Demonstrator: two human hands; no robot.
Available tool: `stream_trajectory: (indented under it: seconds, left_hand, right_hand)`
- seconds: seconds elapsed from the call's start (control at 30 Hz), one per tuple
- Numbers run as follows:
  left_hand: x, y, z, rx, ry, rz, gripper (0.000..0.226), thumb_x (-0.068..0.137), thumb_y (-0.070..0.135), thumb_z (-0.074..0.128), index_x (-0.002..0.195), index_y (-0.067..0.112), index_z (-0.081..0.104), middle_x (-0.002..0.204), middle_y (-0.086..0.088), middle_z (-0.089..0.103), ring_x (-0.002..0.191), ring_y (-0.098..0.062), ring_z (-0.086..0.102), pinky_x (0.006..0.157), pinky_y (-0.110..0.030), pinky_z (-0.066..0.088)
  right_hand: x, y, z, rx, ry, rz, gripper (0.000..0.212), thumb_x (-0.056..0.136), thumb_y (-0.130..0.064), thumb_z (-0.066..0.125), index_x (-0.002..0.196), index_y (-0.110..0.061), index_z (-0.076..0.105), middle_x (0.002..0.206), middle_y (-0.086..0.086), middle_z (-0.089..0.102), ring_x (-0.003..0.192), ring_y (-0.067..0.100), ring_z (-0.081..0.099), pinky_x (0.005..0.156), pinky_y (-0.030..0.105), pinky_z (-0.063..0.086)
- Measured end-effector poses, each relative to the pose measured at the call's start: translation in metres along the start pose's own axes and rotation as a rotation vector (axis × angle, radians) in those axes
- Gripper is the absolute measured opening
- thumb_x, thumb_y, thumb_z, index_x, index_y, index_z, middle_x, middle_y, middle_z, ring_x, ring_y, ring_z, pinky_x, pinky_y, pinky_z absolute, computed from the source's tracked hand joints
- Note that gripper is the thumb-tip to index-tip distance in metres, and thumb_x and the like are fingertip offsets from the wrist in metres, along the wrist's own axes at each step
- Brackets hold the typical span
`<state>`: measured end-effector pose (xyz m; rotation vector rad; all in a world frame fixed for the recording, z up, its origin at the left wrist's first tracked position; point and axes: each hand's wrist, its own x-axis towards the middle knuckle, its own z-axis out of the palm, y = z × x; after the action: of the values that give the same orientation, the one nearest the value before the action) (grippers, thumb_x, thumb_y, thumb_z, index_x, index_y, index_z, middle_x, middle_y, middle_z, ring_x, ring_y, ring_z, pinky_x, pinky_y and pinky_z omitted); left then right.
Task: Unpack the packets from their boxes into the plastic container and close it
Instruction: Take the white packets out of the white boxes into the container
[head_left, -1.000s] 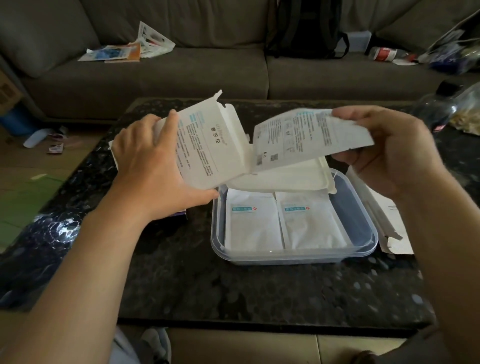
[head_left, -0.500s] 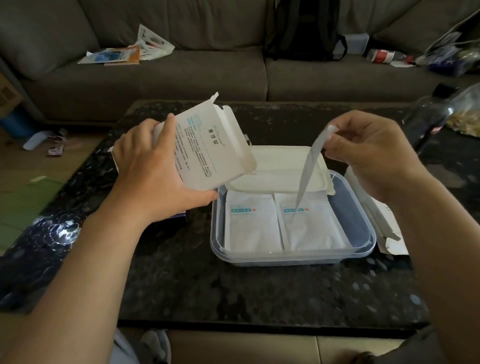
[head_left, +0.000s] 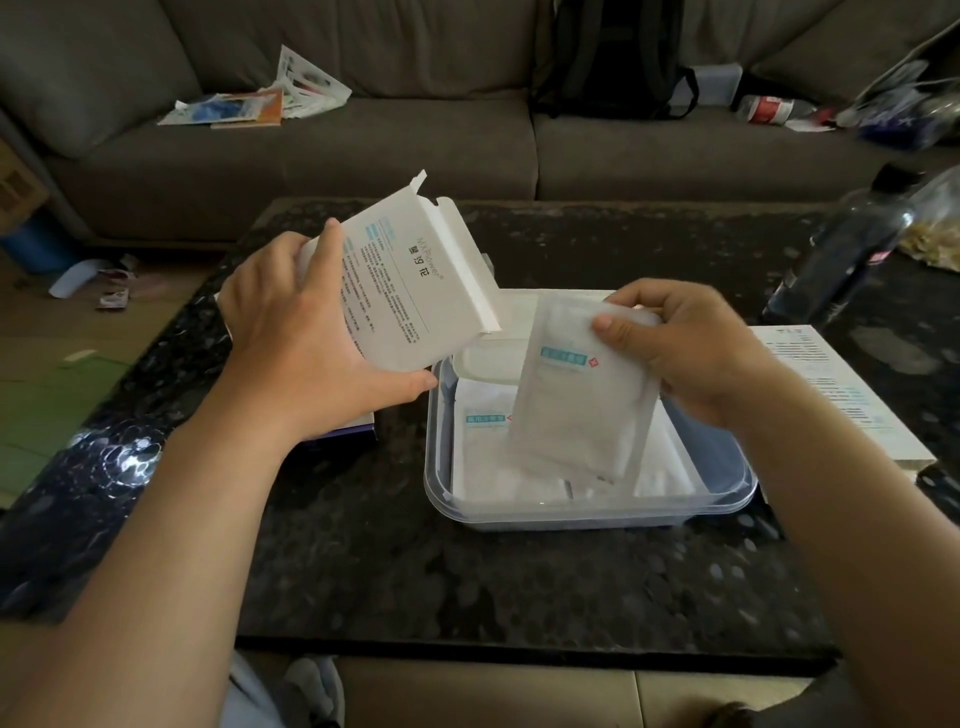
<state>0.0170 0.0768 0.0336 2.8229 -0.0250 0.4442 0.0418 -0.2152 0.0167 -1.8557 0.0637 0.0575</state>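
My left hand (head_left: 301, 332) grips a white cardboard box (head_left: 410, 286) with its flap open, tilted above the left rim of the clear plastic container (head_left: 587, 512). My right hand (head_left: 680, 348) pinches the top of a white packet (head_left: 576, 405) with a teal label, hanging upright over the container. White packets (head_left: 488, 452) lie flat on the container's floor. The white lid (head_left: 498, 343) leans at the container's far edge, partly hidden by the box and the held packet.
A flattened white box (head_left: 831, 384) lies to the right of the container on the black stone table (head_left: 467, 582). A dark bottle (head_left: 841, 249) stands at the far right. A purple-edged box (head_left: 348, 431) sits under my left wrist. A sofa with papers runs behind.
My right hand pulled the packet out of the box, turned it from flat to upright, and lowered it over the container. The left hand and box stayed nearly still.
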Motion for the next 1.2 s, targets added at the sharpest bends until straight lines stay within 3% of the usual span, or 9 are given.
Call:
stream_trajectory:
  seconds: [0.13,0.2,0.27,0.37,0.47,0.73,0.93,1.03,1.2]
  left_hand:
    - [0.0,-0.001,0.001,0.011,0.014,0.007,0.142,0.045,0.077,0.079,0.156,0.022,0.01,0.152,-0.009,0.022,0.142,-0.031,0.016,0.119,-0.054,0.013]
    - [0.0,-0.001,0.002,0.011,0.01,0.007,0.141,0.045,0.077,0.08,0.155,0.022,0.01,0.151,-0.008,0.022,0.142,-0.03,0.016,0.119,-0.053,0.013]
    - [0.0,-0.001,0.002,0.006,0.002,0.007,0.143,0.043,0.081,0.078,0.155,0.022,0.01,0.151,-0.008,0.023,0.142,-0.03,0.016,0.119,-0.053,0.013]
    - [0.0,0.001,0.003,0.002,0.011,0.017,0.142,0.04,0.084,0.068,0.154,0.022,0.011,0.15,-0.009,0.024,0.141,-0.03,0.017,0.118,-0.054,0.015]
    - [0.0,0.004,0.004,0.015,-0.001,0.035,0.144,0.043,0.082,0.078,0.155,0.021,0.011,0.15,-0.009,0.024,0.141,-0.03,0.017,0.118,-0.053,0.014]
    - [0.0,0.006,0.006,0.041,-0.008,0.059,0.143,0.045,0.079,0.078,0.156,0.021,0.01,0.152,-0.01,0.023,0.143,-0.03,0.016,0.119,-0.052,0.012]
    - [-0.001,0.006,0.005,0.031,-0.024,0.05,0.146,0.04,0.088,0.069,0.156,0.021,0.009,0.152,-0.009,0.022,0.143,-0.03,0.016,0.119,-0.051,0.011]
    - [-0.001,0.006,0.005,0.022,-0.017,0.045,0.145,0.037,0.088,0.061,0.156,0.021,0.01,0.151,-0.009,0.023,0.143,-0.029,0.015,0.119,-0.051,0.011]
    - [-0.001,0.007,0.007,0.034,-0.024,0.06,0.144,0.043,0.083,0.075,0.156,0.021,0.009,0.152,-0.009,0.022,0.143,-0.029,0.014,0.119,-0.05,0.01]
  right_hand:
    - [0.004,0.01,0.022,-0.104,-0.103,0.038,0.014,0.085,-0.024,0.077,0.097,-0.018,0.072,0.096,-0.001,0.074,0.087,0.018,0.075,0.077,0.037,0.064]
    - [0.005,0.011,0.03,-0.348,-0.129,-0.016,0.02,0.086,-0.029,0.079,0.101,-0.027,0.067,0.099,-0.01,0.069,0.087,0.014,0.07,0.068,0.02,0.058]
    - [0.006,0.011,0.034,-0.58,-0.156,-0.063,0.031,0.087,-0.032,0.078,0.111,-0.033,0.059,0.106,-0.012,0.062,0.091,0.011,0.064,0.068,0.014,0.049]
    - [0.002,0.013,0.035,-0.81,-0.183,-0.09,0.052,0.087,-0.037,0.077,0.134,-0.034,0.053,0.124,-0.005,0.058,0.1,0.012,0.054,0.087,0.027,0.052]
    - [-0.004,0.011,0.034,-0.96,-0.201,-0.097,0.068,0.088,-0.041,0.075,0.147,-0.035,0.042,0.137,0.0,0.049,0.109,0.015,0.049,0.101,0.036,0.049]
    - [-0.012,0.008,0.029,-1.096,-0.315,-0.114,0.09,0.081,-0.052,0.078,0.154,-0.038,0.028,0.154,-0.002,0.038,0.136,0.022,0.045,0.11,0.041,0.042]
    - [-0.019,0.018,0.032,-1.101,-0.603,-0.034,0.089,0.085,-0.058,0.07,0.157,-0.045,0.02,0.168,-0.016,0.011,0.153,0.016,0.018,0.123,0.041,0.019]
    - [-0.019,0.02,0.038,-1.145,-0.637,-0.067,0.088,0.089,-0.061,0.062,0.159,-0.045,0.012,0.169,-0.015,0.003,0.156,0.016,0.006,0.125,0.041,0.012]
    - [-0.017,0.025,0.04,-1.143,-0.665,-0.097,0.088,0.09,-0.062,0.059,0.159,-0.045,0.006,0.169,-0.015,0.0,0.156,0.015,0.004,0.125,0.04,0.01]
